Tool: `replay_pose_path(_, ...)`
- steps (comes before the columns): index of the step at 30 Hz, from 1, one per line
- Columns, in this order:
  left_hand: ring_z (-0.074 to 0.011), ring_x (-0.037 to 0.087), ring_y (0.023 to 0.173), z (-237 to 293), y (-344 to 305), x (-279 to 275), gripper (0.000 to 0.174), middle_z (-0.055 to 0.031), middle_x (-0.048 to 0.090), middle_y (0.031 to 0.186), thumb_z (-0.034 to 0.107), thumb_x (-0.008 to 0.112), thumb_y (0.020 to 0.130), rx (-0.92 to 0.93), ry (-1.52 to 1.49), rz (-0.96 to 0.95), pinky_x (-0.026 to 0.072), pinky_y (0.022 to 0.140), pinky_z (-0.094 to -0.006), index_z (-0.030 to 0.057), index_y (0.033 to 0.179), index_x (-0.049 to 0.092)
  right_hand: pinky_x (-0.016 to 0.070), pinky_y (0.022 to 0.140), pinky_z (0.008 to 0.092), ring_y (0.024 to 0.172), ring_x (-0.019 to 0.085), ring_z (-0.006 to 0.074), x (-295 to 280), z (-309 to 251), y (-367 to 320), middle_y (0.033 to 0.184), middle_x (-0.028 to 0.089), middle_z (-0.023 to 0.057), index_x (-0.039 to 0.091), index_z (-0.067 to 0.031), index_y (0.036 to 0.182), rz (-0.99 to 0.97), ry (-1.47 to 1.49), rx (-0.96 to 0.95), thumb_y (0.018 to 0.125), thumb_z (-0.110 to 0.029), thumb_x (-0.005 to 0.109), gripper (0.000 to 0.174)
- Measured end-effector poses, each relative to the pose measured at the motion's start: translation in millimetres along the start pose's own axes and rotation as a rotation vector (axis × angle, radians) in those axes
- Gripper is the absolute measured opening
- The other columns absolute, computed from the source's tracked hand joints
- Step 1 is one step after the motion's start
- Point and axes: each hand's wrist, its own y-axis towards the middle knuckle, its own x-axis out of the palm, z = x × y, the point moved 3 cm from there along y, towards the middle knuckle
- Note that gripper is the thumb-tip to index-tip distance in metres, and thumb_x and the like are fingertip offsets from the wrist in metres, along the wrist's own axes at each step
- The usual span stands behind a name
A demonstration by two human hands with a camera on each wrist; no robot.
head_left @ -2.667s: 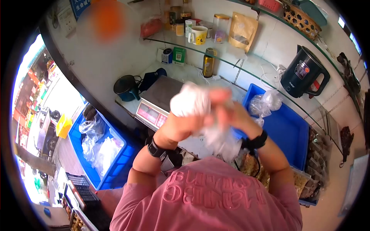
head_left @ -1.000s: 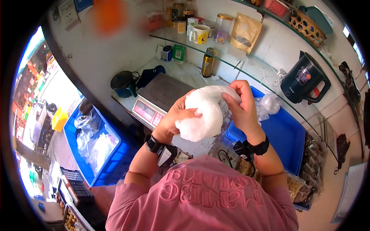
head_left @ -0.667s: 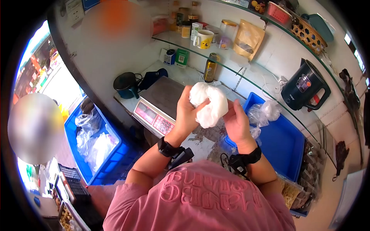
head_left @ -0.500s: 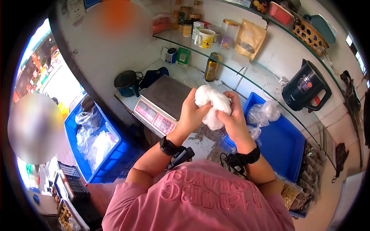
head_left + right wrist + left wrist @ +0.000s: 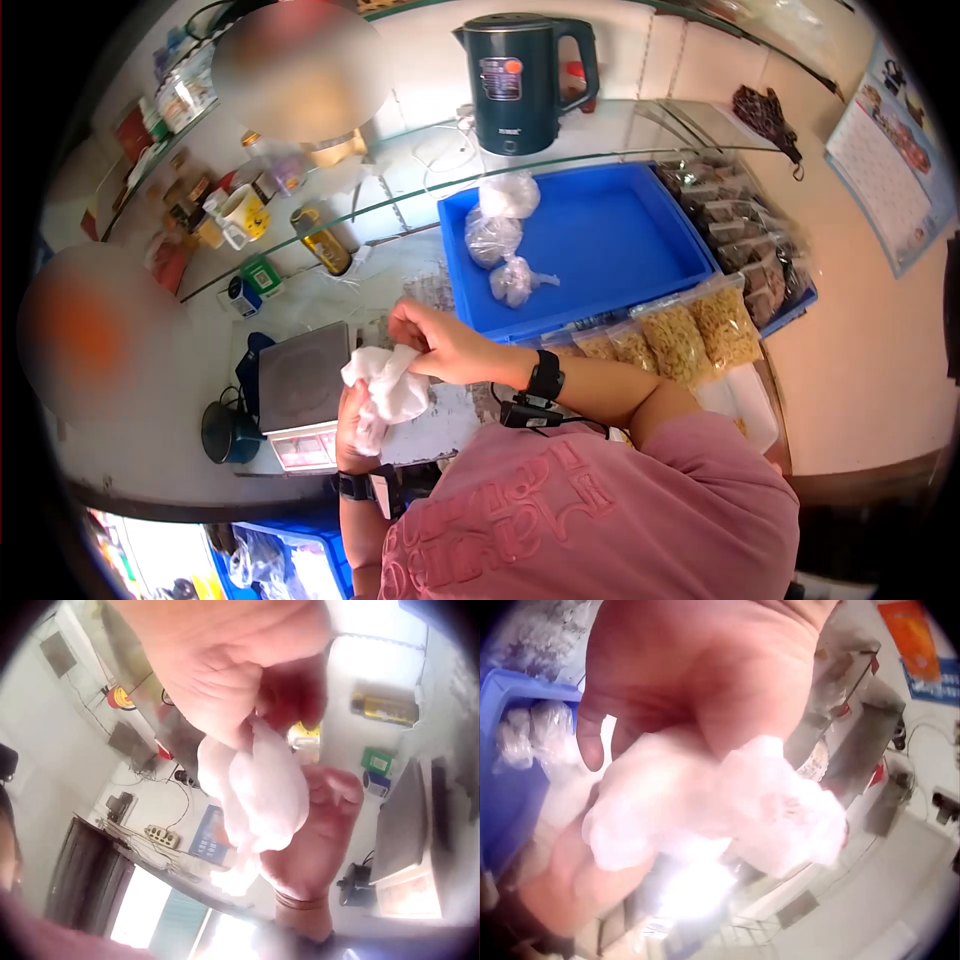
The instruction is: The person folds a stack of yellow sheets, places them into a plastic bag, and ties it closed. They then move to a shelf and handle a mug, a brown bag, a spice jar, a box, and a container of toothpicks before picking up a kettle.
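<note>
A crumpled white plastic bag (image 5: pixel 392 385) is bunched up between both hands, in front of the scale (image 5: pixel 306 378). My left hand (image 5: pixel 352 425) holds its left and lower side, with part of the bag hanging over the palm. At its upper right, my right hand (image 5: pixel 450 345) pinches a twisted corner of it between thumb and fingers. Close up in the right wrist view, the bag (image 5: pixel 262 787) dangles from the right thumb, the left hand (image 5: pixel 319 832) beside it with fingers bent. What the bag holds inside is hidden.
A blue tray (image 5: pixel 620 235) with several clear bags (image 5: pixel 495 235) stands to the right. Packets of dried food (image 5: pixel 690 325) lie along its near side. A kettle (image 5: pixel 515 85) sits on the glass shelf. Left of the scale is a dark pot (image 5: pixel 230 430).
The view has swung right, toward the kettle and blue tray. The bag was turned and kneaded between the hands; now the right hand is at its upper corner, the left hand below.
</note>
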Motion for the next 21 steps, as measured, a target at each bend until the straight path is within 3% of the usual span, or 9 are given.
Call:
replay_pose_path(2,-0.0214,0.057,0.103,-15.7,11.0,-1.7,0.057,-0.0117,0.056,0.118,0.035,0.060,0.087,-0.063,0.170,0.029,0.0457,0.089,-0.0347,-0.0001,0.129,0.043,0.0393,0.059,0.0256,0.067,0.047,0.0092,-9.6,1.6,-10.8,0.076,0.049,0.0014,0.045,-0.0046,0.097,0.053,-0.085,-0.080,0.073,0.005,0.058,0.028)
replay_pose_path(8,-0.0259,0.055,0.111,-59.7,34.6,3.1,0.062,-0.0140,0.054,0.122,0.028,0.067,0.083,-0.084,-0.276,-0.079,0.0424,0.097,-0.0382,-0.0020,0.130,0.040,0.0402,0.059,0.0287,0.066,0.048,0.0121,-38.7,11.9,-29.8,0.075,0.048,0.0056,0.048,-0.0032,0.088,0.199,-0.479,-0.077,0.071,0.003,0.058,0.021)
replay_pose_path(10,-0.0269,0.051,0.115,-63.8,37.6,-4.3,0.067,-0.0143,0.051,0.125,0.031,0.067,0.082,-0.120,-0.276,-0.120,0.0380,0.101,-0.0407,-0.0011,0.132,0.038,0.0412,0.060,0.0281,0.068,0.050,0.0108,-44.5,24.6,-33.4,0.078,0.053,0.0048,0.051,-0.0041,0.089,0.194,-0.311,0.017,0.073,0.002,0.057,0.018)
replay_pose_path(12,-0.0288,0.043,0.123,-65.8,40.5,-6.4,0.076,-0.0147,0.045,0.133,0.037,0.069,0.079,-0.212,-0.273,-0.218,0.0291,0.108,-0.0457,0.0008,0.136,0.034,0.0464,0.069,0.0300,0.081,0.057,0.0194,-55.5,38.7,-40.5,0.087,0.058,0.0085,0.055,-0.0022,0.095,0.283,0.424,0.343,0.075,0.001,0.053,0.020)
replay_pose_path(14,-0.0241,0.042,0.123,-29.9,43.6,55.8,0.077,-0.0113,0.047,0.132,0.040,0.068,0.080,-0.039,-0.011,-0.296,0.0324,0.103,-0.0413,0.0040,0.138,0.033,0.0512,0.075,0.0305,0.088,0.059,0.0200,-84.5,39.1,-45.3,0.093,0.059,0.0097,0.055,0.0002,0.101,0.418,0.549,0.305,0.077,0.000,0.049,0.024)
replay_pose_path(17,-0.0159,0.048,0.105,-36.9,47.8,4.2,0.051,-0.0069,0.051,0.126,0.036,0.061,0.087,-0.134,0.102,0.102,0.0378,0.090,-0.0349,0.0145,0.131,0.045,0.0543,0.067,0.0333,0.080,0.062,0.0230,-153.0,26.1,-51.5,0.095,0.059,0.0143,0.052,0.0017,0.103,0.755,0.422,0.178,0.078,-0.001,0.048,0.025)
replay_pose_path(18,-0.0159,0.048,0.105,-41.0,45.8,-15.1,0.051,-0.0069,0.051,0.126,0.036,0.061,0.087,-0.134,0.103,0.090,0.0378,0.090,-0.0349,0.0145,0.131,0.045,0.0542,0.063,0.0318,0.079,0.063,0.0232,-179.8,27.8,-55.6,0.095,0.059,0.0140,0.051,0.0019,0.104,0.860,0.320,0.179,0.079,-0.004,0.050,0.025)
replay_pose_path(20,-0.0162,0.049,0.104,-50.4,36.1,-61.6,0.039,-0.0030,0.054,0.122,0.031,0.054,0.092,-0.129,-0.109,0.116,0.0382,0.089,-0.0348,0.0167,0.127,0.048,0.0465,0.088,0.0375,0.103,0.056,0.0286,-219.5,14.8,-67.3,0.109,0.055,0.0167,0.048,0.0020,0.115,0.824,-0.095,0.366,0.075,-0.018,0.069,0.049)
replay_pose_path(21,-0.0160,0.050,0.102,-53.5,29.3,-83.7,0.035,-0.0017,0.056,0.117,0.030,0.053,0.092,-0.127,-0.138,0.122,0.0391,0.087,-0.0343,0.0168,0.124,0.051,0.0411,0.094,0.0394,0.111,0.050,0.0320,-237.2,13.5,-71.6,0.116,0.051,0.0196,0.045,0.0018,0.121,0.847,-0.452,0.311,0.073,-0.021,0.071,0.059)
